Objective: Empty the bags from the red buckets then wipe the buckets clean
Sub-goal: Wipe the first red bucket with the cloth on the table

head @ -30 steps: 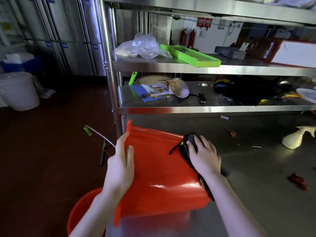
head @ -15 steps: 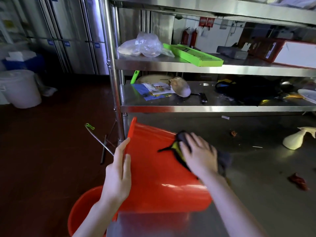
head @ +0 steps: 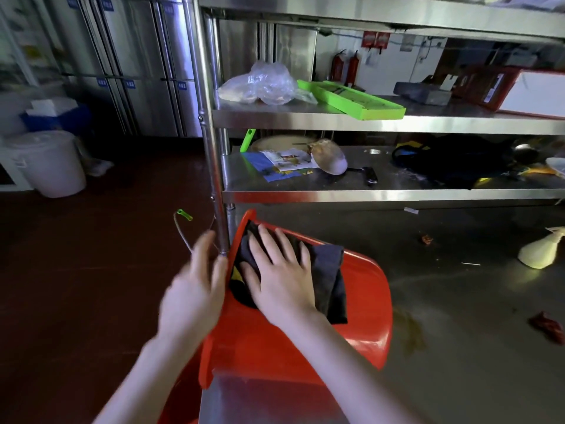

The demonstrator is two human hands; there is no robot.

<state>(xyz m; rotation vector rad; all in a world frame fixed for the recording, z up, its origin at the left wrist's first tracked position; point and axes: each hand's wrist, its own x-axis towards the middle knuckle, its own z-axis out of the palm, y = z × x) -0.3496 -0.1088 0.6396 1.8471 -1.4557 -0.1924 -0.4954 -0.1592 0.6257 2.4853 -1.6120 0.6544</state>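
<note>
Bucket: red bucket (head: pixel 360 316) lies on its side at the table (head: pixel 458 347) edge, mouth to my left; no bag shows in it.
Change: since a second ago I have slid the cloth (head: pixel 330 280) from mid-wall up to the rim.
Right hand (head: pixel 281 276): its grip flat and spread, pressing the cloth on the bucket, not closed round it.
Left hand (head: pixel 195 289): blurred, just beside the rim; grip released, touch uncertain.
Meaning: I judge the outer wall nearly wiped; inside comes next.
Second bucket (head: pixel 180 405): below the table edge, contents hidden.
Pail (head: pixel 49 163): white, lidded, on the floor well apart.
</note>
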